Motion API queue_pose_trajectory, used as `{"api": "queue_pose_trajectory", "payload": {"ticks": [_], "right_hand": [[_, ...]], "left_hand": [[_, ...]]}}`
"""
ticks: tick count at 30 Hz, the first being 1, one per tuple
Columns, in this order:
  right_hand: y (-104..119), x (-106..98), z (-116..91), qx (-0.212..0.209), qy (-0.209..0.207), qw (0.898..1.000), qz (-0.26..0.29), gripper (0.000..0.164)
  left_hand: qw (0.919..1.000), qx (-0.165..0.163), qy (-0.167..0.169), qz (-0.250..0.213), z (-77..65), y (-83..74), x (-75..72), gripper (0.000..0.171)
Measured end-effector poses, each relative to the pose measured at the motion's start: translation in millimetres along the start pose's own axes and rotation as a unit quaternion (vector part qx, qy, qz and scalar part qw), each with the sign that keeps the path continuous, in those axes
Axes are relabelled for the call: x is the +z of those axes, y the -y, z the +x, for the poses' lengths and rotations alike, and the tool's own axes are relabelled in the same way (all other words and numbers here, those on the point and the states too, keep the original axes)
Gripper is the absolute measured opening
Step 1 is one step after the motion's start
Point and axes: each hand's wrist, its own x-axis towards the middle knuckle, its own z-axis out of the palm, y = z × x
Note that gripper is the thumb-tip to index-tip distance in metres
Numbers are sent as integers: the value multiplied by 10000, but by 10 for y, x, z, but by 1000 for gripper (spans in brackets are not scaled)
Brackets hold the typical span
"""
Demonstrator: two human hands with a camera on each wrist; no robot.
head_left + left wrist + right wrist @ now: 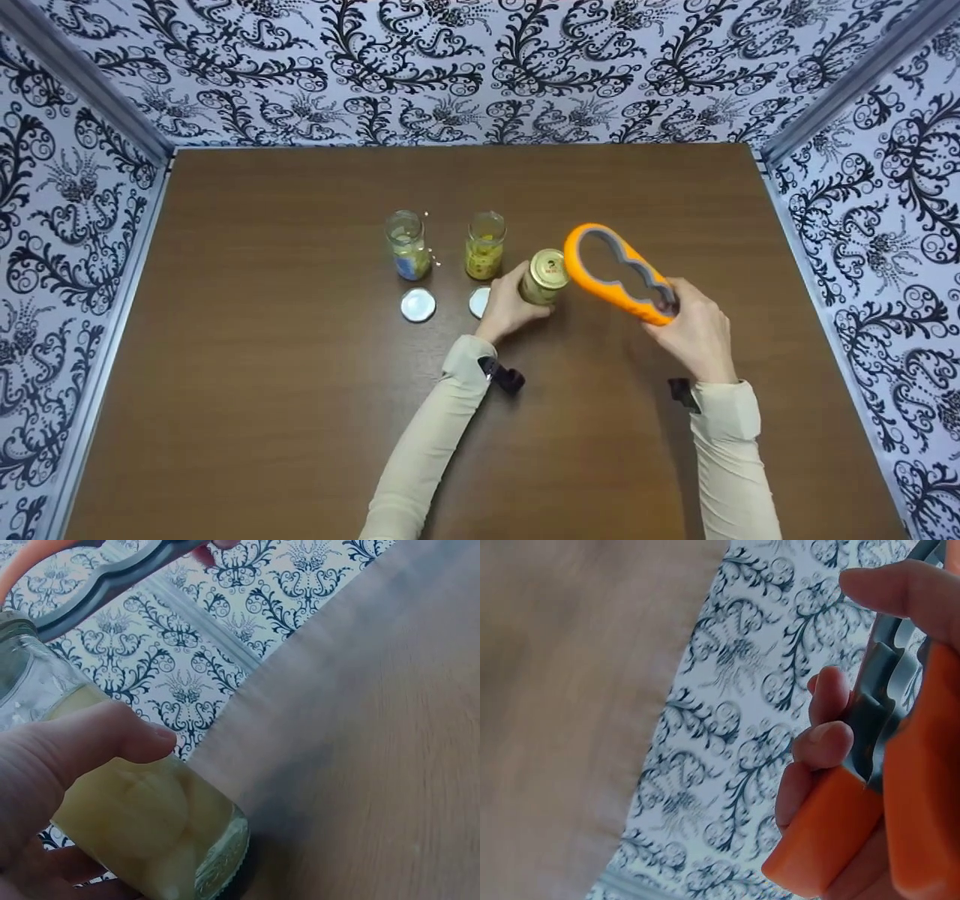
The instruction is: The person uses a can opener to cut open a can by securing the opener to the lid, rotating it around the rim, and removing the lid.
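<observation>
My left hand (511, 306) grips a glass jar (546, 276) with a gold lid (550, 268). Pale chunks in yellowish liquid fill the jar (150, 817) in the left wrist view, where the thumb (112, 736) lies across the glass. In my right hand (697, 330) is an orange jar opener (616, 292) with a grey scalloped inner edge. Its far loop is beside the gold lid; whether they touch I cannot tell. The right wrist view shows fingers (829, 742) curled round the opener's orange handle (825, 832).
Two lidless glass jars stand left of the held one: one with yellow contents (484, 251), another with a blue label (409, 251). A white lid (418, 305) lies before the left jar; a second lid (478, 301) is partly behind my left hand. Small whitish bits (438, 263) lie near the left jar. Patterned walls border the brown table (262, 375).
</observation>
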Motion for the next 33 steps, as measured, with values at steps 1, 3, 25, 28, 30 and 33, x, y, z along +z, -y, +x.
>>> {"api": "queue_pose_trajectory", "payload": {"ticks": [1, 3, 25, 28, 30, 33], "right_hand": [[35, 12, 9, -84, -12, 10000, 2, 30], [106, 34, 30, -245, -43, 9997, 24, 31], [655, 172, 274, -1413, 921, 9852, -307, 55], [697, 158, 287, -1425, 1220, 9815, -385, 58], [726, 152, 294, -1522, 1288, 9787, -485, 60], [778, 153, 305, -1716, 1273, 9749, -622, 62]], "left_hand": [[10000, -7, -14, 8, -17, -4, -4, 55], [10000, -26, -46, -6, -52, -13, -12, 55], [9996, 114, -181, -198, -323, -102, 9, 70], [9992, 73, -215, -319, -345, -122, -6, 69], [9990, 78, -261, -366, -367, -137, -20, 67], [9980, -81, -319, -538, -402, -150, -33, 67]]}}
